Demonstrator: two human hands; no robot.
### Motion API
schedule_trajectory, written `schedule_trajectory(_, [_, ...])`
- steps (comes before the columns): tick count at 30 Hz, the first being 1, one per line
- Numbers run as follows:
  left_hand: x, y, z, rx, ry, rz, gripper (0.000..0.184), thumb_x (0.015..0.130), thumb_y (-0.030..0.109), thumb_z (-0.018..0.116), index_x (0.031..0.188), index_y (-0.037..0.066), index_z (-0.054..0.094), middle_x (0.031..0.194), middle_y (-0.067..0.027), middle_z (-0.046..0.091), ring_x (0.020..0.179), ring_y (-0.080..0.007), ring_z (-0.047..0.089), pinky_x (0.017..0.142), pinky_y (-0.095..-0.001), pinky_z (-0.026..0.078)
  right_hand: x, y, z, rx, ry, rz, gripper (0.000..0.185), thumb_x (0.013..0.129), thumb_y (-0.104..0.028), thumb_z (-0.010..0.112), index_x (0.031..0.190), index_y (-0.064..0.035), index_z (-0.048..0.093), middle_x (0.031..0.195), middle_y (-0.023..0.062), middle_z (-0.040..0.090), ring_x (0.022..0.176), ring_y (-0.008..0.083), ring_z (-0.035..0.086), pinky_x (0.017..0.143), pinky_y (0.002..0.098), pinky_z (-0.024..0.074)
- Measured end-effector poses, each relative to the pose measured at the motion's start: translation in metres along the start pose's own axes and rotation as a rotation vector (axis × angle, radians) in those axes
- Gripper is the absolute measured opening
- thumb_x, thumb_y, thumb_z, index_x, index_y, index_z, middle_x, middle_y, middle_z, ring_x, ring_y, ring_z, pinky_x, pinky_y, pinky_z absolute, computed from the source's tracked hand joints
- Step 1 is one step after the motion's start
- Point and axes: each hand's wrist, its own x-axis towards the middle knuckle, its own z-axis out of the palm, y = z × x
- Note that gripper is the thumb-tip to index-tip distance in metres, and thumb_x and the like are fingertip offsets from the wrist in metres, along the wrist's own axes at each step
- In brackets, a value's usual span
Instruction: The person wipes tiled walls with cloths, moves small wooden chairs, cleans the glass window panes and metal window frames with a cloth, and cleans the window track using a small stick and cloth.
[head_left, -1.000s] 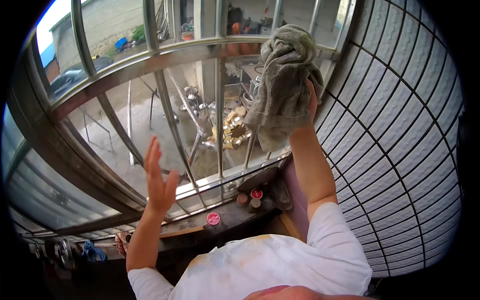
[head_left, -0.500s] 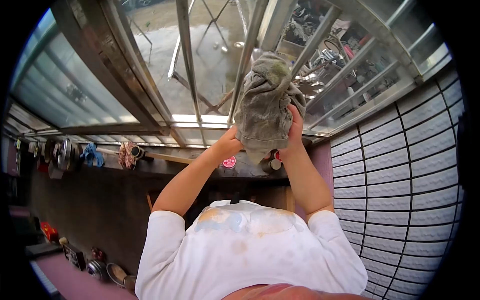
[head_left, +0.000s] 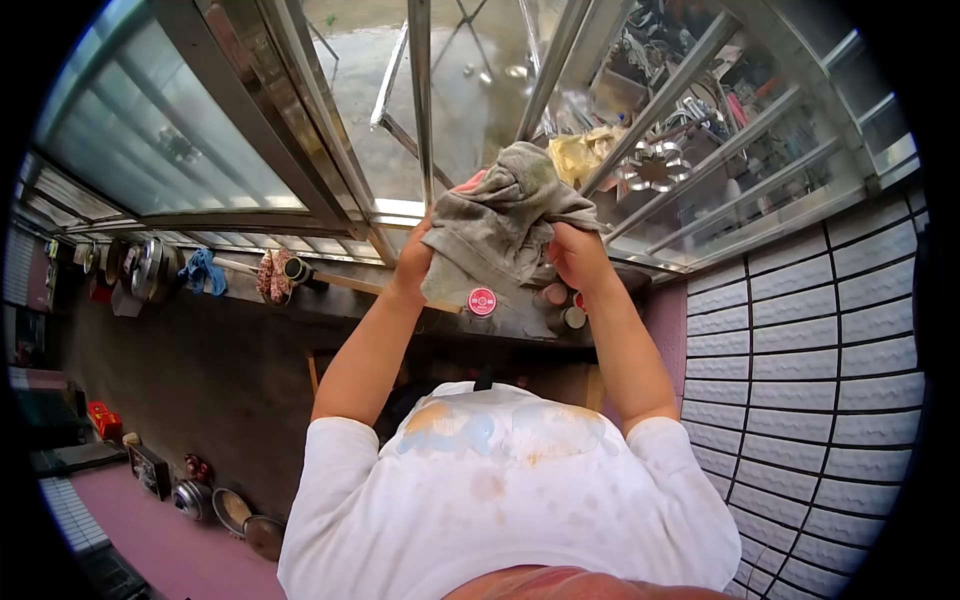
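Holds up a bunched gray cloth (head_left: 500, 220) between both hands, above the dark ledge (head_left: 522, 322) and on the near side of the barred window (head_left: 421, 100). Reaches left hand (head_left: 414, 258) around the cloth's left side, mostly hidden behind the folds (with only pinkish fingertips (head_left: 469, 182) peeking past the far edge); cannot tell from this view whether pinching or merely supporting there. Curls right hand (head_left: 578, 258) onto the cloth's right side, with fingers bent and drawn together on the fabric.

Has a round red-and-white lid (head_left: 482, 302) on the ledge, just by the cloth's near edge in view, and a small jar (head_left: 573, 317) farther right, near the right wrist. Shows, toward the left, a wooden strip (head_left: 350, 283) along the ledge, then a patterned cloth (head_left: 272, 276) and a blue cloth (head_left: 203, 271). Wears a white shirt (head_left: 510, 500), stained across the chest. Stands with a tiled wall (head_left: 790, 330) to the right. Looks through the bars, on the far right, at a flower-shaped metal piece (head_left: 653, 167) beside something yellow (head_left: 580, 157).
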Motion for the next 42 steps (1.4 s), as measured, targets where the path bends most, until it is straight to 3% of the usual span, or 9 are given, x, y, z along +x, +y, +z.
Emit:
schedule_trajectory(1, [0.0,0.003,0.007,-0.127,0.015,-0.057,0.047,0.095,0.019,0.029,0.137,-0.002,0.028,0.14,-0.0141,0.033,0.126,-0.027,0.037,0.107,-0.0412,0.029,-0.006,-0.007,0.003,-0.049,0.059,0.078,0.038,0.076,-0.003,0.047,0.114,-0.0034,0.052,0.106,0.0048,0.058,0.097,0.0163,0.057,0.075,0.0292,0.0463])
schedule_trajectory(2, [0.001,0.005,0.005,-0.057,-0.055,-0.011,0.046,0.095,0.019,0.029,0.136,-0.002,0.029,0.141,-0.0143,0.032,0.126,-0.0274,0.037,0.107,-0.0416,0.03,-0.009,-0.013,0.012,0.103,0.112,0.072,0.022,0.076,0.0,0.047,0.094,-0.0056,0.057,0.073,0.0019,0.06,0.064,0.0113,0.058,0.058,0.0291,0.0485])
schedule_trajectory(7, [0.012,0.009,0.004,0.282,-0.083,0.056,0.043,0.084,0.008,0.047,0.126,-0.001,0.044,0.143,-0.0178,0.027,0.126,-0.0286,0.038,0.104,-0.0408,0.033,-0.025,-0.033,0.012,0.454,-0.126,-0.121,0.071,0.084,-0.021,0.058,0.141,-0.0091,0.017,0.135,0.0111,0.037,0.126,0.0255,0.036,0.104,0.0397,0.0292])
schedule_trajectory(13, [0.04,-0.031,0.035,1.409,-0.263,0.297,0.068,0.063,0.006,0.054,0.13,0.009,0.044,0.142,-0.0205,0.027,0.131,-0.0342,0.027,0.106,-0.0386,0.022,-0.032,-0.008,0.031,-0.134,-0.031,-0.321,0.129,0.063,-0.044,0.08,0.14,-0.0027,-0.015,0.14,0.0144,0.021,0.13,0.0224,0.024,0.106,0.0333,0.0232])
schedule_trajectory(19, [0.045,-0.034,0.05,0.877,-0.316,-0.122,0.076,0.067,0.003,0.051,0.14,0.006,0.029,0.143,-0.0155,0.027,0.133,-0.0229,0.027,0.106,-0.0319,0.022,-0.043,-0.008,0.014,0.098,0.074,-0.35,0.099,0.075,-0.008,0.069,0.144,-0.0114,-0.003,0.131,0.007,0.036,0.116,0.0182,0.041,0.1,0.0312,0.0337])
schedule_trajectory(24, [0.034,-0.014,0.056,0.891,-0.307,-0.096,0.076,0.069,0.003,0.054,0.14,0.006,0.027,0.145,-0.0071,0.026,0.135,-0.0235,0.025,0.106,-0.0363,0.023,-0.04,0.013,-0.006,0.473,0.136,-0.222,0.068,0.083,-0.01,0.047,0.143,-0.0103,0.014,0.133,0.0127,0.04,0.12,0.0249,0.043,0.101,0.037,0.0346])
schedule_trajectory(31, [0.025,0.11,0.074,1.927,-0.23,0.92,0.052,0.072,-0.005,0.05,0.124,0.001,0.046,0.137,-0.0189,0.037,0.13,-0.0329,0.031,0.106,-0.041,0.025,-0.047,-0.05,0.02,0.131,0.237,-0.571,0.066,0.075,-0.005,0.041,0.139,-0.0037,0.024,0.133,0.0129,0.04,0.121,0.0236,0.042,0.102,0.0345,0.0337])
schedule_trajectory(34, [0.032,0.182,0.093,2.097,-0.059,1.324,0.051,0.073,-0.004,0.049,0.123,0.001,0.046,0.137,-0.0183,0.036,0.131,-0.0339,0.028,0.107,-0.0429,0.023,-0.025,-0.113,0.05,0.002,0.171,-0.998,0.081,0.067,-0.008,0.061,0.139,0.0007,0.024,0.129,0.011,0.043,0.117,0.0217,0.044,0.099,0.0328,0.0348])
schedule_trajectory(42, [0.091,0.313,0.167,2.283,0.309,1.765,0.063,0.076,0.004,0.054,0.134,0.004,0.032,0.143,-0.0199,0.023,0.133,-0.0357,0.02,0.107,-0.0479,0.016,0.069,-0.303,0.206,-1.012,0.274,-1.998,0.072,0.07,-0.012,0.069,0.133,-0.0066,0.033,0.143,0.0185,0.02,0.129,0.0334,0.03,0.102,0.0393,0.0321])
